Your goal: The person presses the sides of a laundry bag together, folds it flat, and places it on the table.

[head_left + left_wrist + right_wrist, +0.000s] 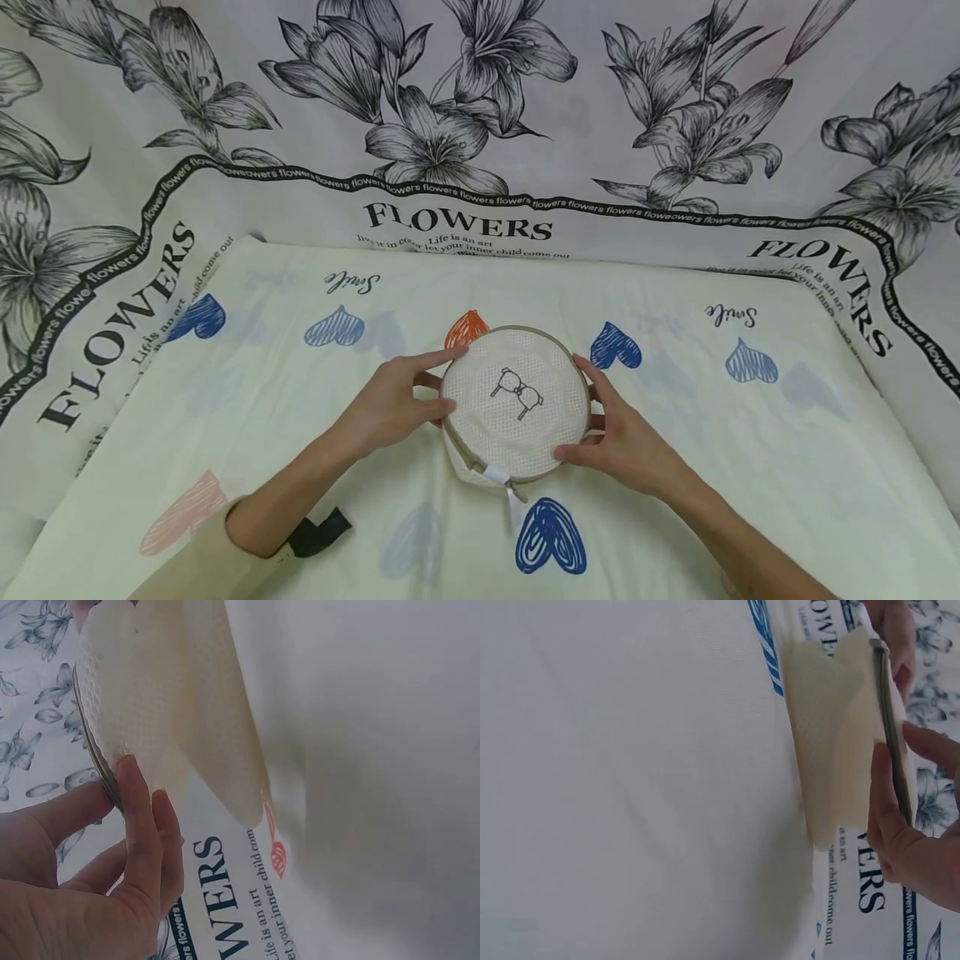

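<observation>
A round white mesh laundry bag is near the middle of the head view, its top facing up, with a thin dark outline drawing like a bra on it. A beige zipper edge circles the top, and a white tab sits at its near side. My left hand pinches the left rim between thumb and fingers. At the opposite side my right hand grips the rim likewise. Both wrist views show the soft side of the bag sagging below the rim, down to the sheet.
Beneath lies a pale sheet printed with hearts. A white cloth with black flowers and lettering rises behind and along both sides. A black strap shows beside the left sleeve.
</observation>
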{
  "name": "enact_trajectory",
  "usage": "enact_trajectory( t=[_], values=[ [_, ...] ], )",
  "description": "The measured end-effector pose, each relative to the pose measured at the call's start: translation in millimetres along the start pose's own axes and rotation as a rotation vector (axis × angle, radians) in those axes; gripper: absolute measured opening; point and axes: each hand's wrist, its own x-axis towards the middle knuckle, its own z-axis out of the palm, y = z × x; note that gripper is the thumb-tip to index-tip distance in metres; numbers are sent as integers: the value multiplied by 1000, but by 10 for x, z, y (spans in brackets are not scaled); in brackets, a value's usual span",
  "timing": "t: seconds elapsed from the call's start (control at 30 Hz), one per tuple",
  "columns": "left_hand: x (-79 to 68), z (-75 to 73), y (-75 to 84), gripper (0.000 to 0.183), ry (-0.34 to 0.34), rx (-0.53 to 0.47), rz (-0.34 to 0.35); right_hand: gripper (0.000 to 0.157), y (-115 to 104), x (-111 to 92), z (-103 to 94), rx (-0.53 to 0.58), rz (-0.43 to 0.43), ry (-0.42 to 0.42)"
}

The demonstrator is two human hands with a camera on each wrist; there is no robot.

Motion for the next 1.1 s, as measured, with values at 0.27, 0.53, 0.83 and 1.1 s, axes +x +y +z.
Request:
enact_trajectory(
  t=[0.27, 0.53, 0.83, 1.1],
  values=[
    [39, 31, -13, 57, 32, -19, -35, 106, 35, 17, 24, -143, -4, 29],
    [56, 55, -60, 64, 9, 97, -57, 109, 71, 24, 66, -199, 31, 36],
    [44, 80, -116, 72, -31, 136, -12, 114, 102, 25, 107, -285, 15, 48],
    [34, 117, -117, 71, -22, 159, 15, 114, 114, 16, 129, -399, -49, 82]
  ],
)
